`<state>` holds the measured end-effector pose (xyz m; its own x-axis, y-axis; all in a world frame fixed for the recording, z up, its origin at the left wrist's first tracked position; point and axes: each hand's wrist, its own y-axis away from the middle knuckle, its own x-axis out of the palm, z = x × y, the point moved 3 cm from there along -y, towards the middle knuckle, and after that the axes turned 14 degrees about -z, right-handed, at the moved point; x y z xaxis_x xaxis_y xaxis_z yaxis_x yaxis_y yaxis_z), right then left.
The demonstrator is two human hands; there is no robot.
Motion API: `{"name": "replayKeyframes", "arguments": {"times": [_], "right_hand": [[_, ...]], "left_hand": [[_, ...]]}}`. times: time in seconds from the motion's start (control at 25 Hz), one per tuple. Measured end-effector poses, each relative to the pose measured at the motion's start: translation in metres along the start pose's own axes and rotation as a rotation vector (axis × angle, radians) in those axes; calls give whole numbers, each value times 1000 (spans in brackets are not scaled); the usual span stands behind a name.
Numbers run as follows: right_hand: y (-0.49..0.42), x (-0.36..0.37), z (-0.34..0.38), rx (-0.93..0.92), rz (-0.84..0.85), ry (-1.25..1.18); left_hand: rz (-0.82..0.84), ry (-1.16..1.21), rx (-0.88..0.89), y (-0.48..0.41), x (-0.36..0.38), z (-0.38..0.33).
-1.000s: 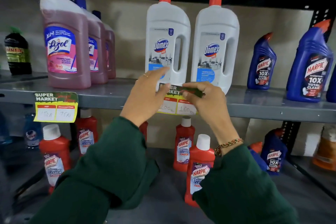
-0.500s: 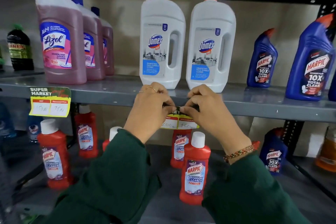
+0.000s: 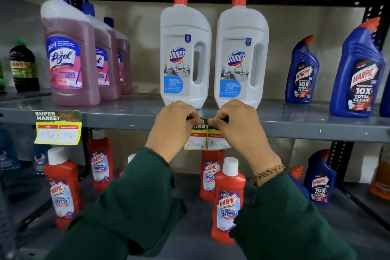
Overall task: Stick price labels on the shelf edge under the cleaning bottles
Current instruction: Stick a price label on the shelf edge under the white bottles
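A yellow and green price label (image 3: 206,140) reading 200 and 160 lies against the grey shelf edge (image 3: 306,131) below two white Domex bottles (image 3: 185,53). My left hand (image 3: 174,125) and my right hand (image 3: 238,124) both press their fingertips on the label's green top strip, thumbs nearly meeting in the middle. The hands hide most of the label's heading. Another price label (image 3: 58,126), reading 150 and 75, is stuck on the edge under the pink Lizol bottles (image 3: 70,57).
Blue Harpic bottles (image 3: 356,69) stand on the right of the upper shelf, a dark bottle (image 3: 23,65) at far left. Red Harpic bathroom cleaner bottles (image 3: 229,198) fill the lower shelf below my hands. A black upright post (image 3: 339,154) stands on the right.
A second ago the label was held loosely in front of the shelf. Both hands have since brought it down onto the shelf edge and closed their fingers on its top strip.
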<state>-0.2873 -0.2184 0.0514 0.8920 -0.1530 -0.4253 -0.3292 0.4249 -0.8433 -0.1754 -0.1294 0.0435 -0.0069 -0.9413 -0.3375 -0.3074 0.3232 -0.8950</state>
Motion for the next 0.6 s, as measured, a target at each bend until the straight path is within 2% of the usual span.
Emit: {"name": "replayKeyframes", "arguments": {"times": [0.28,0.4,0.52,0.6], "right_hand": [[10,5,0,22,-113,-49],[15,3,-8,23,-240,22],[12,0,-21,-55,-199,216],[12,0,-24,-69,-153,256]], "left_hand": [[-66,22,37,5,4,-2],[-68,29,-3,8,7,0],[-60,-105,37,11,17,-3],[-84,-129,9,11,21,-3]]}}
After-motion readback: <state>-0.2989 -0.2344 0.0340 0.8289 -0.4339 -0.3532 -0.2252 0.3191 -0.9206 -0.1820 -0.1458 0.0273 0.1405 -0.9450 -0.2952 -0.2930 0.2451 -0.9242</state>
